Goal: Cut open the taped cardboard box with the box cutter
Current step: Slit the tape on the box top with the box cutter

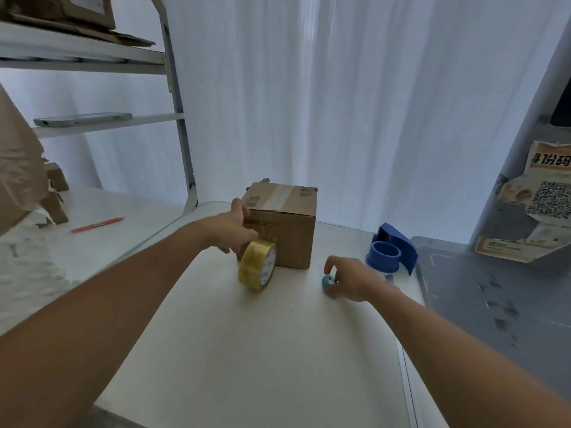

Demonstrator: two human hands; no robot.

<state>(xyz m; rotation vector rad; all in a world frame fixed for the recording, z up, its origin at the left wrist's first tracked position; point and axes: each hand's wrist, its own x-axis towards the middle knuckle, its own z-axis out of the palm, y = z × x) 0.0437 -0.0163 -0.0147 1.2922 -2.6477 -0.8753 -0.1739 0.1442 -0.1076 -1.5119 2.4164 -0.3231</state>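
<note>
A small brown cardboard box stands on the white table, sealed along its top with a strip of pale tape. My left hand rests against the box's front left edge, fingers spread, just above a yellowish tape roll that leans on the box's front. My right hand lies on the table to the right of the box, fingers closed around a small teal object with a pink spot, likely the box cutter; most of it is hidden by my fingers.
A blue tape dispenser sits right of the box. A grey metal surface adjoins the table on the right. At left stand a metal shelf, a red pen and brown packages. White curtains hang behind.
</note>
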